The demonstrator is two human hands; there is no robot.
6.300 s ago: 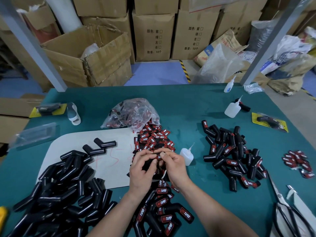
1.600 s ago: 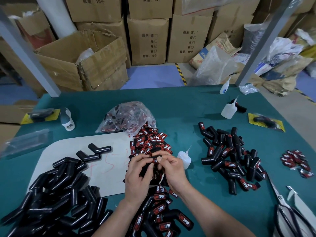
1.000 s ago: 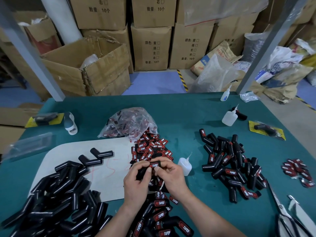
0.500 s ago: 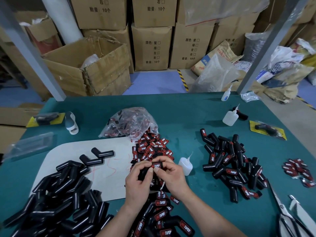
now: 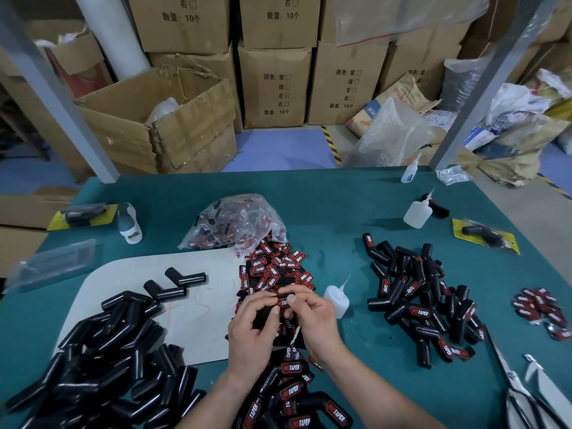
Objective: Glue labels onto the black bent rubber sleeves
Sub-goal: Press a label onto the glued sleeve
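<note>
While the black sleeve (image 5: 262, 314) sits gripped in the left hand (image 5: 250, 332) over the loose labels (image 5: 274, 267), the right hand (image 5: 314, 318) pinches a red label (image 5: 283, 302) against it, probably seating the glue. Glue bottle (image 5: 335, 300) stands just beside, presumably for quick reach.
</note>
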